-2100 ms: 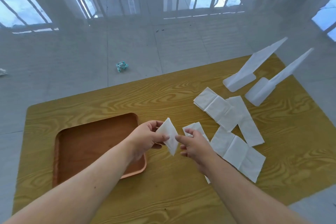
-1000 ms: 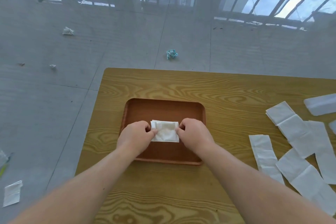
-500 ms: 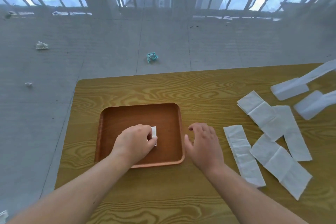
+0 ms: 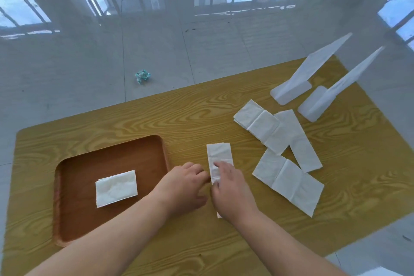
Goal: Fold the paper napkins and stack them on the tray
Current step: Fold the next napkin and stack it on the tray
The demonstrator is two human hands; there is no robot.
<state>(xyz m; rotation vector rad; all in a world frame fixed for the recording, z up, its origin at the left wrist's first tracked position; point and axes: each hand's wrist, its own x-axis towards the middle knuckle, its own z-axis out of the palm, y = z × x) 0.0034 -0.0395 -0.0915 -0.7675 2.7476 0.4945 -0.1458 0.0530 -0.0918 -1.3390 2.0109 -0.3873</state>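
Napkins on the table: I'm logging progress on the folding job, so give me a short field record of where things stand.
tray: brown tray at the table's left side
folded: one folded napkin lying flat in the tray
in hand: narrow napkin strip on the table right of the tray
left hand: left hand at the strip's left edge
right hand: right hand pressing on the strip
waiting: loose napkins spread flat to the right
other: two white stands at the far right corner

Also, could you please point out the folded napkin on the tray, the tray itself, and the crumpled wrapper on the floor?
folded napkin (image 4: 116,188), head view, its centre.
tray (image 4: 112,155), head view, bare floor.
crumpled wrapper (image 4: 142,76), head view, its middle.
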